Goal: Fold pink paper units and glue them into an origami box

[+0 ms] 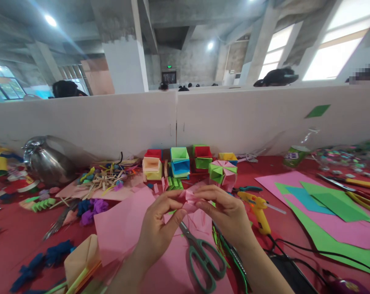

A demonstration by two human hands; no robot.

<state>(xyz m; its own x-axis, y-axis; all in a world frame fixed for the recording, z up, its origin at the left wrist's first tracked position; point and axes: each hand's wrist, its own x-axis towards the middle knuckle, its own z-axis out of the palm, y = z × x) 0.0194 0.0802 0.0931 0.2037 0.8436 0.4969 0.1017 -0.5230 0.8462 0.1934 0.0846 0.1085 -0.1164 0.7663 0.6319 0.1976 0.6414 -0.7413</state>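
Between both hands, a small folded piece of pink paper [190,201] is held up over the table. My left hand [162,220] pinches its left side with thumb and fingers. On the other side, my right hand [223,210] grips it the same way, fingertips close to the left ones. Below the hands lie scissors [203,257] with grey-green handles, their blades partly hidden by my left thumb. They rest on pink paper sheets [160,269] with thin paper scraps around. Just beyond the hands stands a green and pink folded paper piece [223,173].
Several coloured paper boxes [180,163] line the white partition [117,122]. A yellow glue gun [260,212] with a black cord lies right. Pink, green and blue sheets [335,204] spread further right. At left are a metal jug [48,159], wooden sticks [107,177] and crumpled blue paper [58,253].
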